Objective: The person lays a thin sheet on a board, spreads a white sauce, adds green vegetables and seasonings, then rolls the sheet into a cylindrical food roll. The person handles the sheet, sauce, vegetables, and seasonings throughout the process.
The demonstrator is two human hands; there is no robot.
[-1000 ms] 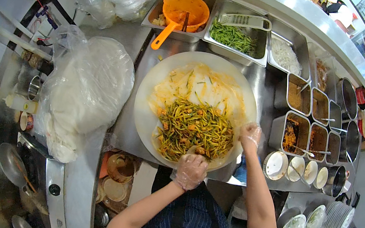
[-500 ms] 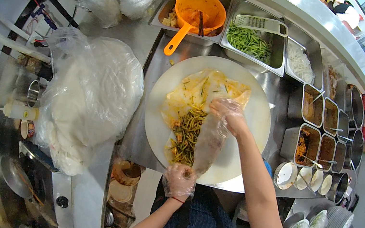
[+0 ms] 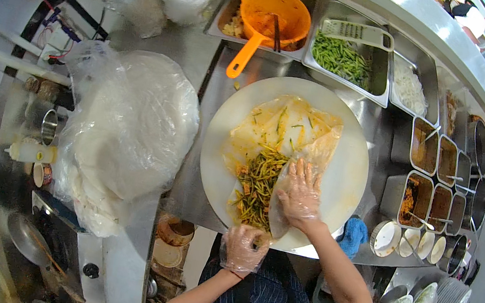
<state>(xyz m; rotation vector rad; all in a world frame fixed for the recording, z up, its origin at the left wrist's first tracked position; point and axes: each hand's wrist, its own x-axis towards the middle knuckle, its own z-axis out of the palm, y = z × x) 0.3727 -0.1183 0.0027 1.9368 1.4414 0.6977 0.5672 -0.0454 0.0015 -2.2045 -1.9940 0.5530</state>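
A thin, pale, translucent wrapper sheet [image 3: 316,140] lies on a round white board [image 3: 346,170], its right side folded over toward the middle. Dressed green vegetable shreds [image 3: 260,177] are heaped lengthwise on it, with orange sauce smeared at the far end. My right hand [image 3: 298,194], in a clear plastic glove, rests flat on the folded flap with fingers stretched out. At the board's near edge my gloved left hand [image 3: 243,248] has curled fingers at the near end of the wrapper, which they partly hide.
To the left, plastic film covers a stack of white sheets [image 3: 139,114]. Behind the board, an orange strainer [image 3: 272,17] with chopsticks sits over a steel tray, beside a tray of green shreds [image 3: 343,59] under a grater [image 3: 357,33]. Sauce tins [image 3: 425,145] and a blue cloth [image 3: 354,236] are at right.
My right hand has let go of the flap's far part, come nearer and flattened onto the fold. The left hand stays at the wrapper's near end. The whole view has shifted slightly.
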